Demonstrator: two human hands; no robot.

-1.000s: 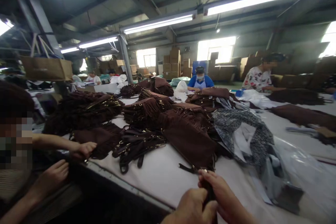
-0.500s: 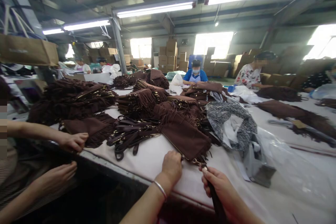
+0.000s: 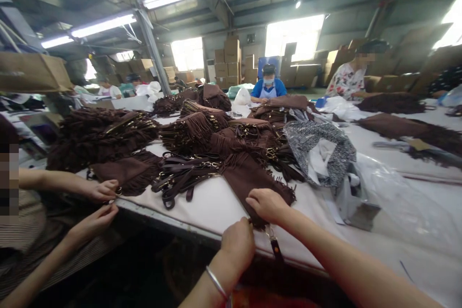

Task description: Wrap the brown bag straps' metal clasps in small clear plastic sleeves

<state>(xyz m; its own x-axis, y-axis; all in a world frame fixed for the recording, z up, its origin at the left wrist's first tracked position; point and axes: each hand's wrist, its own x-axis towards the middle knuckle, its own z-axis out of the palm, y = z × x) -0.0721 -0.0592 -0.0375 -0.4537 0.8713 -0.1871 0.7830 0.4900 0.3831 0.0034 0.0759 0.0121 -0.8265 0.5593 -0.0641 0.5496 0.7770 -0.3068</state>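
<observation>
A dark brown fringed bag lies on the near part of the white-covered table. My left hand, with a silver bangle on the wrist, is closed at the bag's near corner. Lying over the bag's near end, my right hand has its fingers curled onto the brown fabric. A gold clasp joins a dark wrist strap to the bag, and the strap hangs down past the table edge. To the left of the bag is a heap of dark straps with gold hardware.
Stacks of brown fringed bags spread across the table. At the right are a grey speckled cloth and clear plastic. A co-worker's hands work beside another bag at the left. Other people sit farther back.
My right hand has let go of the strap and moved up onto the bag. The strap now hangs over the edge. At the left, the co-worker's two hands have come together.
</observation>
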